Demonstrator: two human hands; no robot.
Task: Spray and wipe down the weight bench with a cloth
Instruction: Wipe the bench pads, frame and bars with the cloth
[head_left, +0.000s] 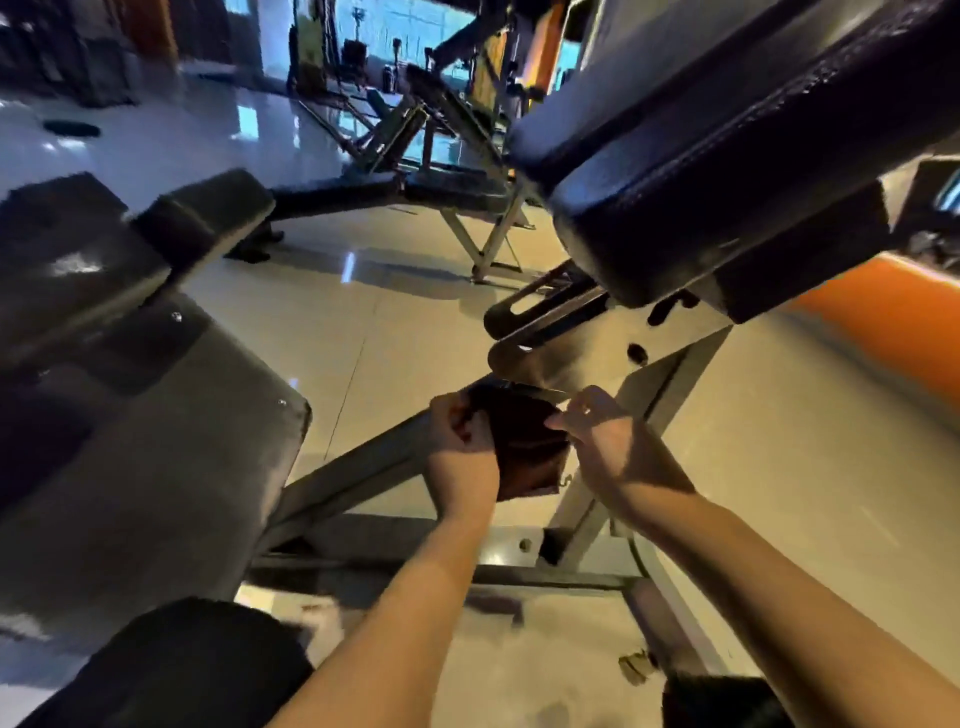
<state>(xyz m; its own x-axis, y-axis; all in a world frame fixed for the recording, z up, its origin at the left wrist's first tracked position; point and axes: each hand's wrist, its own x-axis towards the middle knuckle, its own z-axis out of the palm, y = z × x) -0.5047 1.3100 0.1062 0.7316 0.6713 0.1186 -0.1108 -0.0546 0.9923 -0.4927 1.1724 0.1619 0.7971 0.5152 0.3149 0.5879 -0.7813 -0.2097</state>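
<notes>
Two hands — left hand, right hand — apparently pinch one cloth.

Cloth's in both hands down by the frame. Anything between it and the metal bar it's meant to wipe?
Nothing visible. The left hand and right hand hold the dark cloth right against the bench's slanted grey frame bar, below the black pad. Actual contact is hidden behind the cloth.

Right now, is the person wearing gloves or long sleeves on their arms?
No. Both forearms are bare as far as the picture shows, with no sleeve in sight. The left hand and right hand wear no gloves. I see no watch, bracelet or ring on either, though the light is dim and the fingers are partly hidden.
</notes>
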